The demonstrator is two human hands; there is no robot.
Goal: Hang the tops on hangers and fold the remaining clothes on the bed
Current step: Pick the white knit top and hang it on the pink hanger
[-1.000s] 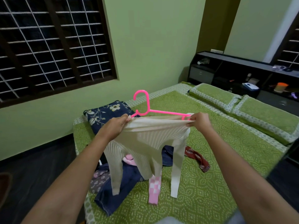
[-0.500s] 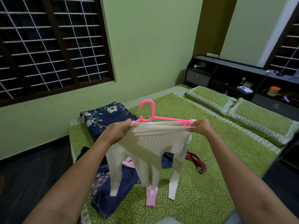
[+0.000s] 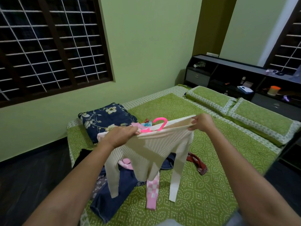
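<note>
A cream ribbed long-sleeved top (image 3: pixel 156 145) hangs in the air above the bed, stretched between my hands. My left hand (image 3: pixel 121 136) grips its left edge together with the pink hanger (image 3: pixel 158 125). My right hand (image 3: pixel 202 122) pinches the right edge. Most of the hanger sits inside the top; only the hook and a short bar show. Under the top lies a heap of clothes: dark blue jeans (image 3: pixel 112 193), a pink checked garment (image 3: pixel 153 191) and a red patterned cloth (image 3: pixel 197 163).
The bed (image 3: pixel 203 185) has a green patterned sheet and two green pillows (image 3: pixel 241 111) at the right. A folded navy floral quilt (image 3: pixel 105 118) lies at the far left corner. A dark shelf headboard (image 3: pixel 244 79) stands behind. Dark floor lies left of the bed.
The hanger has sunk into the top: its long bar showed before, now only the hook and a stub show. My right hand has lifted the top's right edge higher.
</note>
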